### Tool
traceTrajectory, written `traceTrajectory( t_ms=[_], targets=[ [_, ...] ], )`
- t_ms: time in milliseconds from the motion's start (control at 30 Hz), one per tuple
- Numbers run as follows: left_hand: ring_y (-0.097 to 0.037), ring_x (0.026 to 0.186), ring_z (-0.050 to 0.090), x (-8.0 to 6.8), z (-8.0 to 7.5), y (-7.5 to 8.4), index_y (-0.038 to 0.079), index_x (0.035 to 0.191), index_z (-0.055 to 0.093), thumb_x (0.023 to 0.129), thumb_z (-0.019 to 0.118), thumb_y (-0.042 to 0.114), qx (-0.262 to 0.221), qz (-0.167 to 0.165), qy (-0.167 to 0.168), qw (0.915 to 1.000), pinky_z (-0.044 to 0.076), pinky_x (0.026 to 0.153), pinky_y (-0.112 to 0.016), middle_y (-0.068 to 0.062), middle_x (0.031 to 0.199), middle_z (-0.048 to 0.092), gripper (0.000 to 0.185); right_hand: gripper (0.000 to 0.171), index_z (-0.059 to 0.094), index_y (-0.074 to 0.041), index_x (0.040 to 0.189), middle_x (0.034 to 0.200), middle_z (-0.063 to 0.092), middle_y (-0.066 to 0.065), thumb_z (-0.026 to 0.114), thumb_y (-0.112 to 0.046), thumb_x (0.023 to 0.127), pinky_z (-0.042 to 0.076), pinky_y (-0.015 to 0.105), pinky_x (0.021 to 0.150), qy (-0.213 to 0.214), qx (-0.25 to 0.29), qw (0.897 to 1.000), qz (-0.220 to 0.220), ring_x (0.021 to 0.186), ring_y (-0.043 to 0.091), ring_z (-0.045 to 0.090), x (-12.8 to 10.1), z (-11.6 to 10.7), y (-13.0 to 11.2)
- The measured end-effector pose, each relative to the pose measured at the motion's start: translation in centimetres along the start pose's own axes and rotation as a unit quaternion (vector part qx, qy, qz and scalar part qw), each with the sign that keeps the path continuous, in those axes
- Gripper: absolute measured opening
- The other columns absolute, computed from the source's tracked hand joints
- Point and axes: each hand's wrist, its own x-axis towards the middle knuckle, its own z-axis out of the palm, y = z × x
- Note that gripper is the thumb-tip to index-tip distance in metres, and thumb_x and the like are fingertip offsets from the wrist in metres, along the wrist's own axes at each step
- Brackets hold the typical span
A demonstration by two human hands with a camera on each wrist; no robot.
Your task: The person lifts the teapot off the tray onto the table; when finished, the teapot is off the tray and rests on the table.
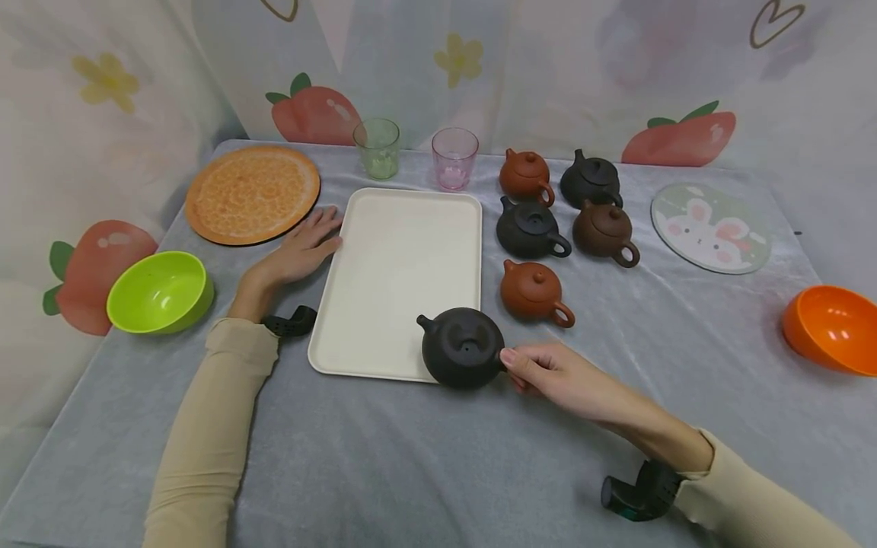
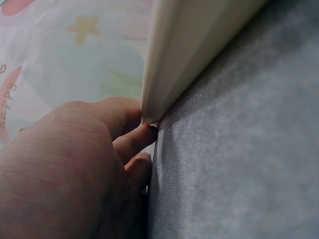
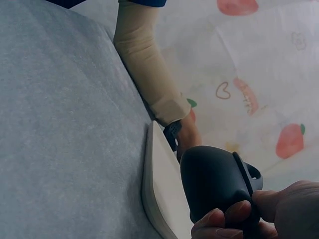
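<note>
My right hand [image 1: 548, 373] pinches the handle of a black teapot [image 1: 462, 346], whose spout points left. In the head view the teapot covers the front right corner of a cream tray [image 1: 411, 281]; the right wrist view shows the teapot [image 3: 214, 179] raised above the tray's edge. At the tray's left side, my left hand [image 1: 301, 247] lies with fingers extended, its thumb touching the rim. The left wrist view shows the left hand's fingers [image 2: 132, 142] against the tray's outer wall [image 2: 184, 50]. Right of the tray stand several brown, black and reddish teapots [image 1: 533, 293].
A green cup [image 1: 378, 148] and a pink cup [image 1: 454, 158] stand behind the tray. An orange-brown round mat [image 1: 252, 194] and a lime bowl [image 1: 161, 293] are on the left. A rabbit-patterned mat [image 1: 711, 228] and an orange bowl [image 1: 832, 327] are on the right.
</note>
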Motion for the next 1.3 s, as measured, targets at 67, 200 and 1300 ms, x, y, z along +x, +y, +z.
traceTrajectory(
  t_ms=[67,200,1300],
  targets=[
    [-0.026,0.151,-0.015,0.0,0.0,0.0,0.008,0.157,0.016,0.106,0.031,0.040,0.002,0.001,0.001,1.0000,-0.010,0.120,-0.047,-0.012,0.165,-0.002,0.062,0.044,0.049,-0.007,0.069,0.066,0.040,-0.001,0.044,-0.031,0.105,0.033,0.030,0.055,0.003,0.005,1.000,0.002,0.057,0.014,0.035,-0.4,-0.1,0.2],
    [-0.026,0.151,-0.014,0.1,0.0,0.0,0.007,0.157,0.016,0.107,0.032,0.039,0.005,0.003,0.003,1.0000,-0.009,0.120,-0.047,-0.012,0.165,-0.002,0.062,0.044,0.047,-0.006,0.068,0.067,0.041,0.001,0.046,-0.031,0.105,0.034,0.029,0.056,0.012,0.016,1.000,0.007,0.058,0.015,0.036,-1.3,-0.3,0.5],
    [-0.024,0.150,-0.017,-0.1,0.0,0.4,0.007,0.157,0.015,0.106,0.032,0.041,-0.002,0.001,0.002,1.0000,-0.010,0.120,-0.048,-0.011,0.165,-0.004,0.064,0.041,0.046,-0.002,0.071,0.062,0.033,0.011,0.038,-0.020,0.107,0.031,0.034,0.050,0.045,0.079,0.996,0.015,0.056,0.026,0.032,-7.2,-1.5,4.8]
  ],
)
